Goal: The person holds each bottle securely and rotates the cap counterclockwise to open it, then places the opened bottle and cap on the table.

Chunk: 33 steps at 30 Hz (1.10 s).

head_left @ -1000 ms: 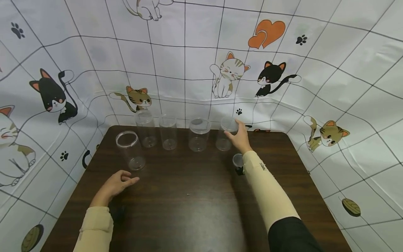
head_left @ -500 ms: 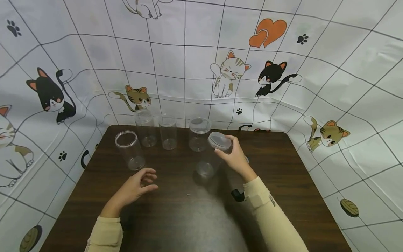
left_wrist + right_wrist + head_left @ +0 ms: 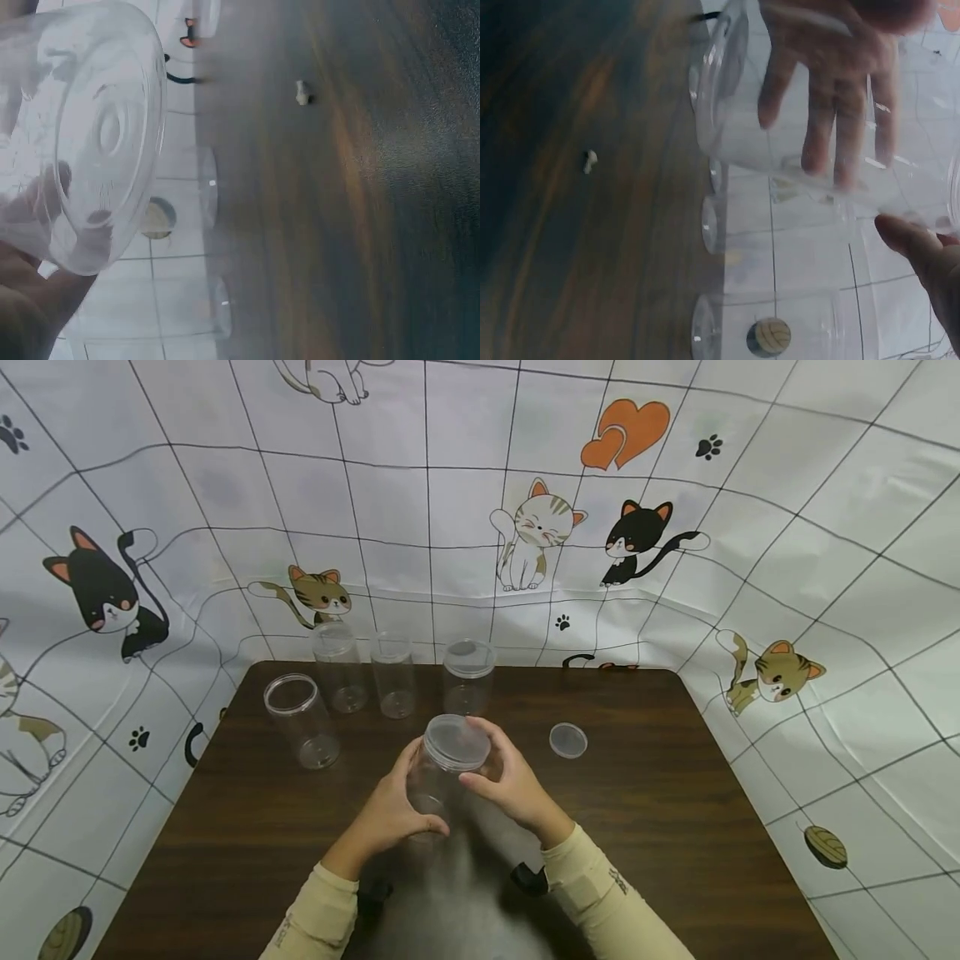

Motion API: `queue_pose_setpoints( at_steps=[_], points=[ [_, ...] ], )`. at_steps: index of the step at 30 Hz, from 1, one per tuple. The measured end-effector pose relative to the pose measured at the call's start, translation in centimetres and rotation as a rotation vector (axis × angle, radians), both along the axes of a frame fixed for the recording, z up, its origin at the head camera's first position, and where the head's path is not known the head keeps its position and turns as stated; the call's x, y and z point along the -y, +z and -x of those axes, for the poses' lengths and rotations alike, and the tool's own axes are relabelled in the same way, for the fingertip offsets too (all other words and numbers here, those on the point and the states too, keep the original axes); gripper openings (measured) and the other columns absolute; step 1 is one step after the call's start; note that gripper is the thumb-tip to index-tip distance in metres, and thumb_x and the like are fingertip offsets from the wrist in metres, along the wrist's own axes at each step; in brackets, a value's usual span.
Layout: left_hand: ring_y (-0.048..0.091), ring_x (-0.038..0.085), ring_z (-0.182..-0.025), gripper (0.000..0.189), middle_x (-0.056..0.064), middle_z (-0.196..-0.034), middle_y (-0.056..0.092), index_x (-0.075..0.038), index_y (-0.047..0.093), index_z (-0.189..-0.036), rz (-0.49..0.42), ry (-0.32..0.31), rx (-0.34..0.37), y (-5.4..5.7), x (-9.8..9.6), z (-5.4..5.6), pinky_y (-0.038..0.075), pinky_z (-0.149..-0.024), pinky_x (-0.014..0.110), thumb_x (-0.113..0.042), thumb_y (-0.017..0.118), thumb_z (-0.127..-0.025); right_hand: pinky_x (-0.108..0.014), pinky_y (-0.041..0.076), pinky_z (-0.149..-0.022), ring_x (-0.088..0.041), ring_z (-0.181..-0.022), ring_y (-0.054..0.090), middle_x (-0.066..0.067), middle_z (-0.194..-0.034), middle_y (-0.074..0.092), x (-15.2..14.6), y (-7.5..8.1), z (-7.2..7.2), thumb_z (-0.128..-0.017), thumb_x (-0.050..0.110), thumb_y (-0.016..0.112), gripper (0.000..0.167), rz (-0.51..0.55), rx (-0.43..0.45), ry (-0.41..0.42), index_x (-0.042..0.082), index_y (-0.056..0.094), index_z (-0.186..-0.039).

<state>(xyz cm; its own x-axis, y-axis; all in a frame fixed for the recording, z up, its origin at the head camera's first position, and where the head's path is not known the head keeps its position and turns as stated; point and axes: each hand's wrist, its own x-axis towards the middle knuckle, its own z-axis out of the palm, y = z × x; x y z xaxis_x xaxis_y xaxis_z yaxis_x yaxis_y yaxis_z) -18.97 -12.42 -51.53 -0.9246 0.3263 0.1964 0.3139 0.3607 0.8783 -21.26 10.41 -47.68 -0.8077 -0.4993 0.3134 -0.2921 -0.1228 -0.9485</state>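
Tilted over the near middle of the table, a clear plastic jar (image 3: pixel 429 787) with a frosted lid (image 3: pixel 456 742) on top is held between both hands. My left hand (image 3: pixel 384 820) wraps the jar's body from the left, its fingers showing through the plastic in the right wrist view. My right hand (image 3: pixel 521 785) grips the upper part near the lid, thumb in front and fingers on the far side. In the left wrist view the jar's round base (image 3: pixel 109 142) hangs above the tabletop.
A wide jar (image 3: pixel 306 727) stands at the left, with two slimmer jars (image 3: pixel 341 672) (image 3: pixel 393 677) behind it. A lidded jar (image 3: pixel 468 681) is at the back middle. A loose round lid (image 3: pixel 567 740) lies right on the brown table (image 3: pixel 675 827). A small pale bit (image 3: pixel 302 93) lies there too.
My right hand has brought the jar from the back right of the table to the near middle. My left hand has moved right and taken hold of its body.
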Motion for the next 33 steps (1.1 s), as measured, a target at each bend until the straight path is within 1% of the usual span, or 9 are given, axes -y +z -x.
queue_pose_setpoints(
  at_steps=[4,8,12,16,22,25,29,32,33],
  points=[
    [0.058,0.033,-0.123,0.114,0.016,-0.144,0.054,-0.005,0.033,-0.154,0.073,0.078,-0.107,-0.3,-0.5,0.1,0.049,-0.098,0.054,-0.03,0.099,-0.064,-0.039,0.048,-0.102,-0.034,-0.135,0.048,-0.019,-0.153,0.037,0.9,-0.1,-0.7,-0.088,0.051,0.076,0.102,-0.021,0.026,-0.071,0.006,0.018,-0.16],
    [0.061,0.029,-0.114,0.104,0.013,-0.135,0.059,-0.004,0.041,-0.148,0.126,0.137,-0.217,-0.1,-0.9,0.1,0.052,-0.093,0.049,-0.031,0.097,-0.064,-0.045,0.04,-0.109,-0.03,-0.138,0.045,-0.013,-0.156,0.039,2.2,0.1,-1.0,-0.074,0.067,0.08,0.119,-0.067,0.002,-0.237,0.01,0.021,-0.161],
    [0.063,0.03,-0.11,0.101,0.014,-0.13,0.059,-0.001,0.043,-0.144,0.165,0.166,-0.273,-0.2,-1.2,-0.1,0.054,-0.09,0.049,-0.031,0.097,-0.064,-0.042,0.043,-0.104,-0.026,-0.129,0.052,-0.006,-0.151,0.05,3.2,0.2,-1.1,-0.078,0.049,0.087,0.099,-0.058,0.003,-0.369,0.014,0.037,-0.156],
    [0.064,0.028,-0.103,0.101,0.014,-0.128,0.061,-0.001,0.043,-0.143,0.173,0.165,-0.28,-0.4,-1.2,-0.2,0.056,-0.085,0.046,-0.03,0.097,-0.062,-0.036,0.049,-0.095,-0.027,-0.117,0.059,-0.008,-0.14,0.058,3.6,0.5,-1.5,-0.084,0.032,0.085,0.077,-0.024,0.025,-0.401,0.013,0.048,-0.149],
    [0.065,0.025,-0.103,0.105,0.013,-0.128,0.063,-0.003,0.041,-0.147,0.115,0.095,-0.241,0.2,-0.7,-0.4,0.056,-0.085,0.044,-0.032,0.097,-0.063,-0.032,0.05,-0.094,-0.026,-0.117,0.058,-0.012,-0.14,0.056,3.4,1.0,-1.5,-0.083,0.031,0.085,0.074,0.031,0.028,-0.328,0.009,0.051,-0.145],
    [0.066,0.023,-0.105,0.103,0.012,-0.128,0.063,-0.004,0.039,-0.148,0.048,-0.012,-0.15,0.4,-0.1,-0.4,0.056,-0.087,0.039,-0.029,0.096,-0.067,-0.03,0.05,-0.095,-0.023,-0.118,0.057,-0.013,-0.144,0.052,2.8,1.3,-1.1,-0.084,0.033,0.084,0.076,0.046,0.034,-0.206,0.006,0.05,-0.145],
    [0.064,0.027,-0.115,0.101,0.014,-0.134,0.058,-0.003,0.031,-0.152,-0.103,-0.193,0.007,0.4,0.5,-0.4,0.054,-0.094,0.036,-0.018,0.092,-0.072,-0.029,0.051,-0.092,-0.021,-0.116,0.058,-0.015,-0.144,0.052,1.9,1.3,-0.2,-0.085,0.04,0.083,0.082,0.072,0.059,-0.001,0.001,0.046,-0.146],
    [0.061,0.032,-0.119,0.101,0.017,-0.138,0.055,-0.003,0.028,-0.153,-0.167,-0.244,0.074,0.2,0.6,-0.5,0.054,-0.095,0.037,-0.014,0.09,-0.075,-0.03,0.051,-0.092,-0.02,-0.118,0.057,-0.017,-0.146,0.049,1.7,1.1,0.1,-0.085,0.044,0.083,0.09,0.09,0.061,0.077,0.0,0.039,-0.149],
    [0.061,0.032,-0.119,0.1,0.017,-0.138,0.055,-0.003,0.029,-0.153,-0.161,-0.229,0.073,0.1,0.6,-0.5,0.054,-0.095,0.036,-0.015,0.09,-0.075,-0.03,0.05,-0.094,-0.02,-0.121,0.055,-0.018,-0.148,0.047,1.8,1.0,0.1,-0.086,0.044,0.081,0.091,0.102,0.059,0.085,-0.001,0.035,-0.15]
  ],
)
